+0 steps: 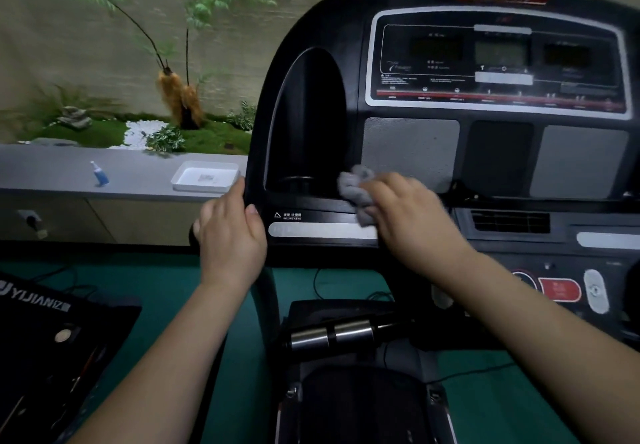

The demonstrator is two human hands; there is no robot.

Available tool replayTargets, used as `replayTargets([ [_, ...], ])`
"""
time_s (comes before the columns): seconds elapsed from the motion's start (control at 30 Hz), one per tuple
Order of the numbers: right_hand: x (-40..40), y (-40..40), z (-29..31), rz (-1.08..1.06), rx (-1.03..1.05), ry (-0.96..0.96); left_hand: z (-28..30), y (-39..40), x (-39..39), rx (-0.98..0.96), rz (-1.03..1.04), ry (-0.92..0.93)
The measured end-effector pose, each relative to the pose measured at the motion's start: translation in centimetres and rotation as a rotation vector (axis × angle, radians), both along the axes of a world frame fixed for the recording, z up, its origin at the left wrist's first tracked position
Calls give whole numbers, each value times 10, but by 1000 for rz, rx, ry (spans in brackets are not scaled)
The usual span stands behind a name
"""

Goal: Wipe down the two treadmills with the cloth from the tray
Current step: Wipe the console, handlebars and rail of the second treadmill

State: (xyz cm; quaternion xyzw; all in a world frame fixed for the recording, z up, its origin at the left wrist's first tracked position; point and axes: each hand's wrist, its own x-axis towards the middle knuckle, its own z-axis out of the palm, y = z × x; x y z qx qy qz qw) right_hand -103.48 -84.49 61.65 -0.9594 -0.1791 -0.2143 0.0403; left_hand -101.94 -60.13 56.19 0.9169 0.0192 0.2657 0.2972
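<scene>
Wipe step in progress on Johnson treadmill. R hand grip closed around bunched grey cloth, pressed on console ledge just below L cup recess. L hand grip wrapped on console's L edge, bracing. Tray on counter behind, cloth out of it; spray bottle nearby. Next, imo: sweep cloth R across button strip + display. 2nd treadmill at L looks untouched, can't confirm.

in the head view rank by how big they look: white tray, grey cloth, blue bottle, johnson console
1. Johnson console, by far
2. white tray
3. grey cloth, partly hidden under the right hand, so unsure against the tray
4. blue bottle
</scene>
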Motion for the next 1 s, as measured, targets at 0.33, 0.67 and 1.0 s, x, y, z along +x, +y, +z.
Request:
replayTargets([
  [0.33,11,66,-9,76,7,-45,0,-1,-1,19,24,21],
  [0.67,-9,14,-10,40,203,-67,4,-1,-3,84,54,47],
  [1.0,-62,-56,30,129,698,-155,38,-86,-74,82,-236,-133],
])
